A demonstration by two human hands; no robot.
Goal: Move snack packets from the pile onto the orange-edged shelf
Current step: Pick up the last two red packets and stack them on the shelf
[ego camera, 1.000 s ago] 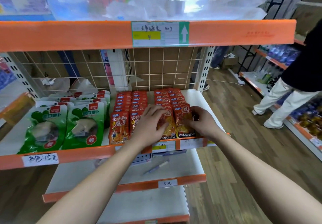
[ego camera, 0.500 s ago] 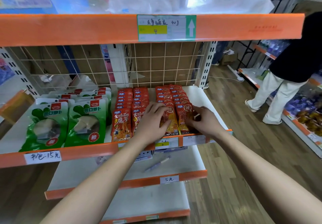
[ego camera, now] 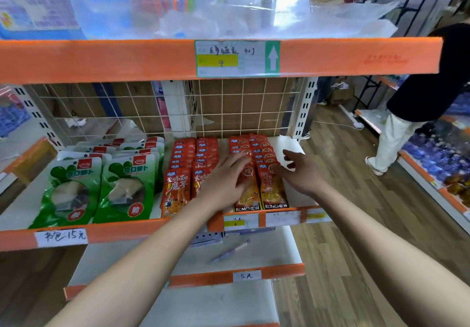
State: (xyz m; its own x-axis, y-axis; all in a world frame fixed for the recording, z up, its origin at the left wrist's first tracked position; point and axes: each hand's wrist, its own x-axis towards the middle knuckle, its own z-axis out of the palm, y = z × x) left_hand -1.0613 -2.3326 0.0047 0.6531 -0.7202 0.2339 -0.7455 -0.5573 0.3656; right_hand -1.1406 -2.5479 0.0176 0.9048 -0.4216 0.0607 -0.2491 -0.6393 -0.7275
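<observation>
Red and orange snack packets (ego camera: 273, 189) lie in overlapping rows on the orange-edged shelf (ego camera: 282, 218), with two more red rows (ego camera: 178, 189) to their left. My left hand (ego camera: 226, 179) rests flat on the front packets of the third row, fingers spread. My right hand (ego camera: 298, 171) hovers at the right edge of the rightmost row, fingers apart and lightly touching a packet's side. Neither hand grips a packet. No loose pile of packets is in view.
Green vegetable packets (ego camera: 124, 186) fill the shelf's left part. A wire grid (ego camera: 229, 108) backs the shelf. An upper orange shelf (ego camera: 101, 59) holds plastic bags. A lower shelf holds a pen (ego camera: 230, 250). A person (ego camera: 417, 103) stands at right by another rack.
My right hand has lifted off the front packets and opened, moving slightly back and right. My left hand stays pressed on the row. The camera has tilted a little.
</observation>
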